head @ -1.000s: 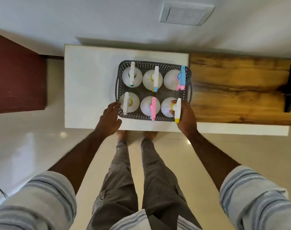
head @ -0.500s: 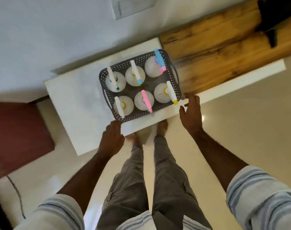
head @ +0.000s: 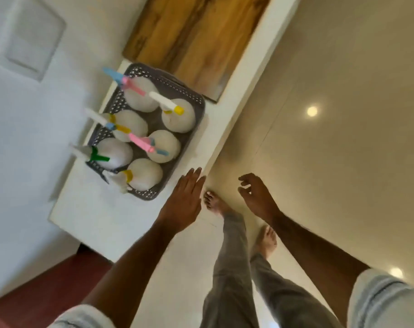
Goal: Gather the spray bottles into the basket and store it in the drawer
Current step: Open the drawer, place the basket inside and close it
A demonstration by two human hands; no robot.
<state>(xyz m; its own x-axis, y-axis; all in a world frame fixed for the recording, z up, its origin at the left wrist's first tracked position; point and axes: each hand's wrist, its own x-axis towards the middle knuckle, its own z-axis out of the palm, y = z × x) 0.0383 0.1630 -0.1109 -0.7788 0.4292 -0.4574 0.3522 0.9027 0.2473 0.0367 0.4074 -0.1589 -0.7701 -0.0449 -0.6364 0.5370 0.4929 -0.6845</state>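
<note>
A grey perforated basket [head: 193, 98] stands on the white tabletop [head: 102, 216], left of centre. Several white spray bottles fill it, among them one with a yellow nozzle [head: 178, 114] and one with a pink trigger [head: 164, 145]. My left hand [head: 184, 200] hovers flat over the table's front edge, just right of the basket and not touching it. My right hand [head: 258, 197] hangs over the floor with fingers loosely curled, holding nothing. No drawer shows in the view.
A wooden top [head: 191, 36] adjoins the white table beyond the basket. A dark red cabinet [head: 42, 287] sits at the lower left. My bare feet [head: 215, 202] stand on the glossy beige floor [head: 343, 138]. A white wall [head: 23, 114] backs the table.
Both hands have left the basket and drawn back from it. The view has swung sharply, so the table now runs diagonally and the basket sits further left.
</note>
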